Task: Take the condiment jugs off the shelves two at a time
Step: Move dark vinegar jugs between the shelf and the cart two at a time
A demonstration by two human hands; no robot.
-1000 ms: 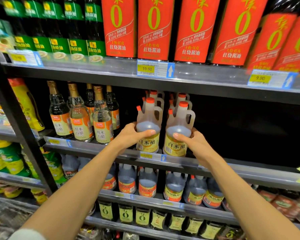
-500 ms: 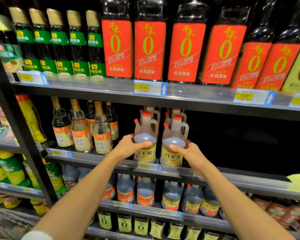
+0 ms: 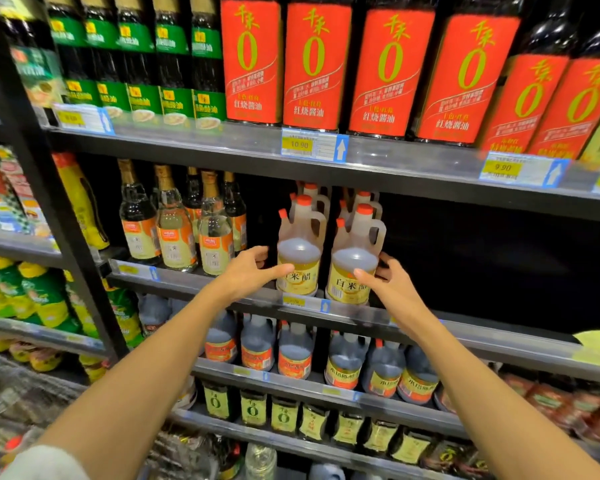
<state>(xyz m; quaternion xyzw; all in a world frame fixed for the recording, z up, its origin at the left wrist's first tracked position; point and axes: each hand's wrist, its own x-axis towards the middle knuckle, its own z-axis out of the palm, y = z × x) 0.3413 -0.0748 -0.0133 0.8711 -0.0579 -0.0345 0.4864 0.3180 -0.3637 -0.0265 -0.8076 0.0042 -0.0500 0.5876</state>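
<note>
here | left hand [image 3: 248, 271] fingers curled on left jug [image 3: 298, 263] | right hand [image 3: 387, 282] fingers grip right jug [image 3: 352, 271]

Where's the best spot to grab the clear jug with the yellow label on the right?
Probably the loop handle on the right jug, reached from its right, where the shelf is bare. Its belly is wide and round, so the right hand only cups it; the handle lets fingers hook through.
</note>
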